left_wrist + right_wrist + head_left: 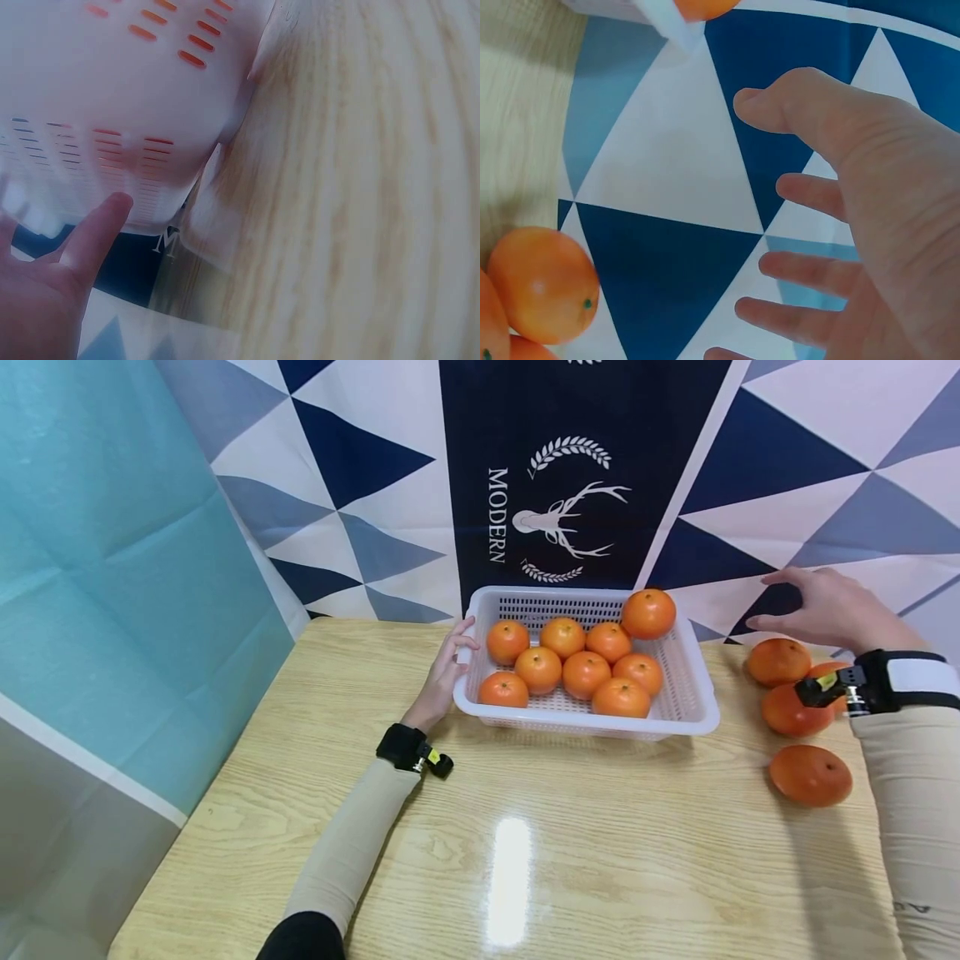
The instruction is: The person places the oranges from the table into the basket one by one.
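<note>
A white plastic basket [585, 720] with slotted walls stands at the back of the table and holds several oranges [586, 675]. One larger orange [648, 614] sits higher, against its back right rim. My left hand [438, 681] holds the basket's left end, fingertips over the rim; the left wrist view shows a digit against the slotted outer wall [120, 161]. Off to the right, my right hand [836, 606] is raised with fingers spread and nothing between them. Below it lie several loose oranges [780, 662], partly hidden by the wrist camera.
The wooden table [600, 835] ends at the back against a patterned cloth [375, 468]. A pale blue sheet [112, 552] hangs on the left. One loose orange [810, 775] lies nearest the front, beside the right sleeve [911, 810].
</note>
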Demonstrator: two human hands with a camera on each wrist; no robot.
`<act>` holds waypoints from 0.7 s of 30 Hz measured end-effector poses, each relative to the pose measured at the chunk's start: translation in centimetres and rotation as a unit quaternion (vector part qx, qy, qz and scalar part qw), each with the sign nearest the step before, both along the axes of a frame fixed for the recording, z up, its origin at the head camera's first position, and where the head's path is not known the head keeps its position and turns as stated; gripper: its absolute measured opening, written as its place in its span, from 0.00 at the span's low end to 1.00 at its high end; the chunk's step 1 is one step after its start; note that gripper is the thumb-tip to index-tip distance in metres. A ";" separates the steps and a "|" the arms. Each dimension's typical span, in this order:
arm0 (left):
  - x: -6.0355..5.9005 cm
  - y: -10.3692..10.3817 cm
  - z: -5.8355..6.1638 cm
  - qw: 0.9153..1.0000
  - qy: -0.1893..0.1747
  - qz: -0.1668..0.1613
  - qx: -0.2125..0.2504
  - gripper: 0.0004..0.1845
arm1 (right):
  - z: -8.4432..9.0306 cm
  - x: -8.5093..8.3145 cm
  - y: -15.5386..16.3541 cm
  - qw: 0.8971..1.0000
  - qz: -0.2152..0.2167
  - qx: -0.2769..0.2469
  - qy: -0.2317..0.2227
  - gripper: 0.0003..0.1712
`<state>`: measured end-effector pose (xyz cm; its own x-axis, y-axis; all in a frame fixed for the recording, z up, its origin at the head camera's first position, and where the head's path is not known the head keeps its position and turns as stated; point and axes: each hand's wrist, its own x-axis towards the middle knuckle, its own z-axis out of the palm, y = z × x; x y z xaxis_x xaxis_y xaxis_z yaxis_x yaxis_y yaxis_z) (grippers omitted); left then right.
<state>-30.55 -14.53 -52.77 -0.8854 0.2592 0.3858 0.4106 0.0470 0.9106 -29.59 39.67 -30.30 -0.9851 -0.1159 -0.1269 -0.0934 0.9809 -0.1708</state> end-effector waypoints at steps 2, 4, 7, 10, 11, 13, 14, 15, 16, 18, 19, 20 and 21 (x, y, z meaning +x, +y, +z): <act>0.7 0.1 0.9 1.000 0.006 -0.003 0.001 0.15 | -0.3 -0.1 0.3 1.000 0.001 0.001 -0.002 0.48; 1.0 0.2 1.3 1.000 0.008 -0.008 0.005 0.16 | -0.6 -0.2 0.6 1.000 -0.004 0.001 -0.012 0.50; 2.1 0.3 2.5 1.000 0.016 -0.008 0.001 0.16 | -1.4 -0.4 1.1 0.999 -0.010 0.000 -0.039 0.53; 2.0 0.1 2.4 1.000 0.018 -0.004 -0.002 0.16 | -2.3 -0.6 1.5 0.997 -0.017 -0.005 -0.069 0.59; 2.0 0.1 2.5 1.000 0.018 -0.004 -0.002 0.16 | -2.6 -0.6 1.6 0.997 -0.015 -0.005 -0.074 0.59; 2.1 0.2 2.6 1.000 0.014 -0.001 -0.006 0.16 | -3.2 -0.8 1.8 0.997 -0.019 -0.006 -0.080 0.61; 2.2 0.2 2.8 1.000 0.013 -0.005 -0.002 0.17 | -3.5 -0.8 1.9 0.996 -0.023 -0.006 -0.082 0.61; 2.4 0.3 3.0 1.000 0.012 -0.004 -0.004 0.17 | -3.8 -0.9 2.0 0.996 -0.023 -0.005 -0.082 0.60; 2.5 0.4 3.2 1.000 0.011 -0.002 -0.006 0.17 | -4.0 -1.0 2.0 0.996 -0.024 -0.003 -0.083 0.60; 3.0 0.6 4.0 1.000 0.005 0.002 -0.008 0.17 | -4.4 -1.1 2.2 0.996 -0.027 -0.002 -0.091 0.59; 3.2 0.7 4.2 1.000 0.004 0.005 -0.010 0.17 | -4.6 -1.2 2.2 0.995 -0.025 -0.003 -0.093 0.58; 3.4 0.8 4.5 1.000 0.000 0.004 -0.007 0.18 | -4.8 -1.3 2.3 0.995 -0.025 -0.003 -0.095 0.57; 3.5 0.9 4.6 1.000 -0.003 0.006 -0.009 0.18 | -4.9 -1.3 2.4 0.995 -0.023 -0.003 -0.097 0.57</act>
